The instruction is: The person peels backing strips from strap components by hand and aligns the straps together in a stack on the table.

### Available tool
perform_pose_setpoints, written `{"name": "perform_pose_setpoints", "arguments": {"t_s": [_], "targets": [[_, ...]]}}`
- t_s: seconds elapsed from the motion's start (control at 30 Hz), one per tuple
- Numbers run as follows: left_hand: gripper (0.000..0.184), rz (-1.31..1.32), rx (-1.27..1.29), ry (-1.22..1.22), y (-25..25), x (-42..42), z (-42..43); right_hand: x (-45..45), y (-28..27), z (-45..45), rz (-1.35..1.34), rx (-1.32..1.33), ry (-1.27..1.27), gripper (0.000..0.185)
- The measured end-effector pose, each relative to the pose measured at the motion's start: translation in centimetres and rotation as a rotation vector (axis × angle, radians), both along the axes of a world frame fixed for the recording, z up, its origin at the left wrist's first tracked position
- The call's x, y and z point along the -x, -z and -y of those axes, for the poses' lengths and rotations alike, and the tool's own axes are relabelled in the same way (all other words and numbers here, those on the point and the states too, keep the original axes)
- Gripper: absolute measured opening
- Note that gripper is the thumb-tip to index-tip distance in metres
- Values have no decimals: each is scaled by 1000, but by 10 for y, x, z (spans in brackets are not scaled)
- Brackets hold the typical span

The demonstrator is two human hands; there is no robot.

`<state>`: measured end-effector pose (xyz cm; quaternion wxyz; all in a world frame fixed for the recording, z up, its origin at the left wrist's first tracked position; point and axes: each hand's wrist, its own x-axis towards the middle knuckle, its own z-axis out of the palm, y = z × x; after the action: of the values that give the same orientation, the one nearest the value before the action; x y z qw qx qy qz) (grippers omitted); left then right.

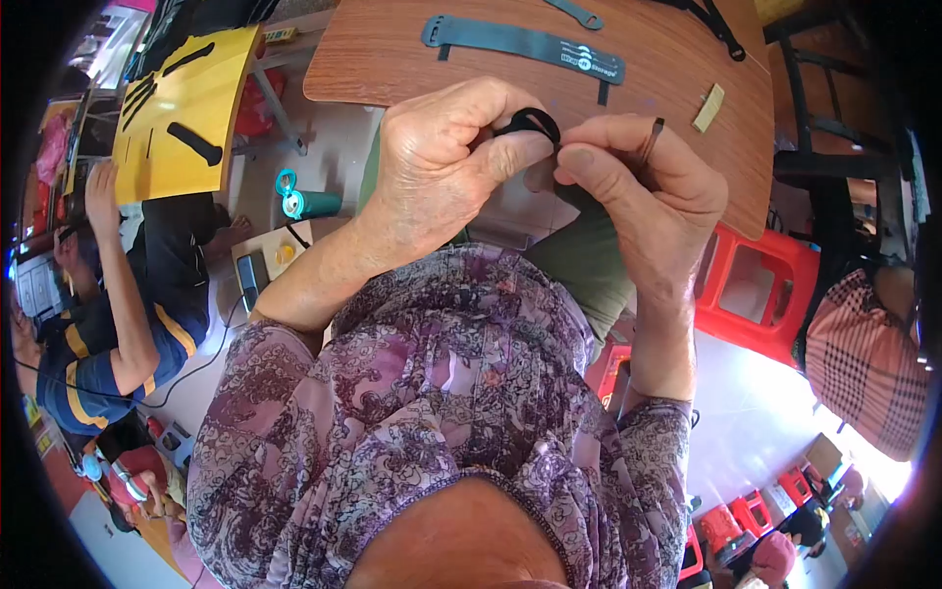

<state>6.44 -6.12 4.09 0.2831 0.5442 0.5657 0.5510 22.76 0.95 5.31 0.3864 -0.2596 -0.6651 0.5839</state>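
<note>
A small black strap [536, 120], bent into a loop, is between my two hands above the near part of the brown table. My left hand [442, 162] is closed, pinching the strap between thumb and curled fingers. My right hand [653, 187] is closed too, its thumb and forefinger pressed together at the strap's right end; a dark narrow band circles one finger. Just beyond lies a teal hook-and-loop storage strap [510, 45] with white print, black tabs sticking out beneath it. The strap's exact ends are hidden by my fingers.
On the brown table [368, 59] lie another teal strap [577, 12], black straps [721, 29] and a yellowish block [707, 108]. Left stand a yellow table [201, 128] with black straps, a teal bottle [309, 203] and a co-worker [123, 324]. A red stool [756, 294] is at right.
</note>
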Motion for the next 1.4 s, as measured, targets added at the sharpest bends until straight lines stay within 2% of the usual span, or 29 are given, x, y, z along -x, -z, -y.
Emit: {"name": "perform_pose_setpoints", "arguments": {"t_s": [0.03,0.17,0.23,0.3,0.33,0.4,0.43,0.5,0.57,0.63,0.73,0.83,0.93,1.07,1.13,1.17,1.23,1.27,1.33,1.37,1.4], "targets": [[17,-194,-63,-26,-1,1,0,0,1,2,0,6,0,10],[18,-333,-189,-10,-6,-2,0,0,2,5,-4,36,86,7],[20,-520,-252,-26,-7,-3,-1,-2,4,4,34,4,94,7],[19,-502,-202,0,-8,0,-1,-6,8,0,115,-311,66,9],[19,-484,-149,29,-9,2,0,-7,11,-1,114,-310,65,9],[18,-542,-116,24,-12,14,3,-9,14,-4,-33,-115,147,10],[18,-600,-87,20,-14,19,4,-12,15,-5,-36,-117,148,10],[18,-634,-130,4,-13,23,5,-17,16,-8,-139,105,155,11],[18,-669,-173,-14,-13,25,4,-17,25,-7,-141,114,145,11],[18,-854,-288,-56,-14,27,2,-15,27,-7,-143,120,134,11],[18,-915,-354,-82,-11,27,0,-12,25,-7,-139,144,88,13],[17,-948,-331,-56,-13,22,-1,-11,29,-10,-81,58,40,16],[17,-945,-307,-42,-13,16,-2,-10,30,-12,-54,11,113,16],[17,-978,-227,-13,-12,22,-2,-13,29,-21,-164,158,156,14],[16,-853,-38,103,-11,29,-4,-14,30,-25,-172,201,160,13],[16,-854,-36,104,-13,30,-7,-14,30,-25,-170,211,167,14],[15,-385,297,272,-20,32,-11,-13,29,-28,-170,223,172,14],[15,-388,302,272,-17,34,-13,-14,30,-33,-164,197,164,14],[20,58,333,448,-12,36,-17,-10,29,-40,-164,172,154,15],[20,57,339,445,-14,38,-18,-7,27,-43,-183,167,142,15],[23,199,472,483,-21,38,-21,-5,25,-45,-202,162,130,15]]}}
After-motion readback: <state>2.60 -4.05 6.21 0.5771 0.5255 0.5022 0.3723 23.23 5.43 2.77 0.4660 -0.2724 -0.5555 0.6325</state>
